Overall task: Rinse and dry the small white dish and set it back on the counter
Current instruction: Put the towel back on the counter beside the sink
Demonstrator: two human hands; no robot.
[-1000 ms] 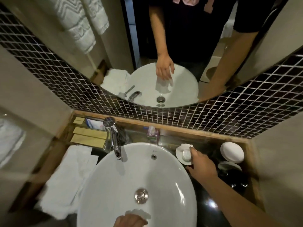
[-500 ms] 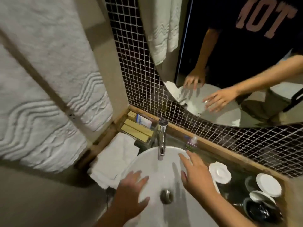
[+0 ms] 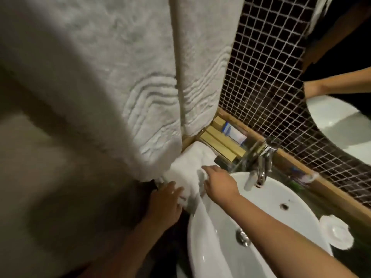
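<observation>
The small white dish with a scalloped rim sits on the dark counter to the right of the white basin, away from both hands. My left hand lies with its fingers spread on the near edge of a folded white towel on the counter left of the basin. My right hand reaches across the basin's rim, and its fingers curl into the same towel. Neither hand touches the dish.
A large white towel hangs close above the folded one at the left. The chrome faucet stands behind the basin, with wooden boxes and a small tube beside it. Mosaic tile wall and a mirror are at the back.
Both hands have moved left from over the basin onto the folded towel. My view has swung left, so the dish now sits at the far right edge.
</observation>
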